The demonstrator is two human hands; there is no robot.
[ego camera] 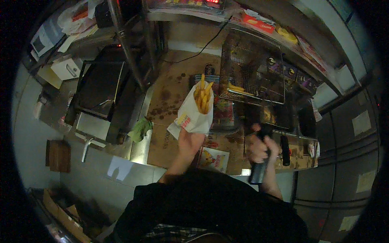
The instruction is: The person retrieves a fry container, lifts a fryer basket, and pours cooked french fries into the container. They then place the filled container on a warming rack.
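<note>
My left hand (191, 142) holds a white paper bag (196, 117) from below, its open mouth towards the fryer side. French fries (204, 95) stick out of the bag's mouth. My right hand (261, 148), slightly blurred, is closed around a dark cylindrical container or handle (257, 173); its exact kind cannot be told. Above my right hand lies a wire fry basket (252, 66) with a few fries (238, 88) in its near left corner. A flat printed paper packet (213, 159) rests on the counter between my hands.
Stained cardboard (164, 106) covers the counter. A green cloth (140, 130) lies at its left, beside a dark appliance with a metal frame (80, 88). Fryer vats (281, 117) and a black handle (285, 150) are at the right. A shelf (194, 16) runs across the back.
</note>
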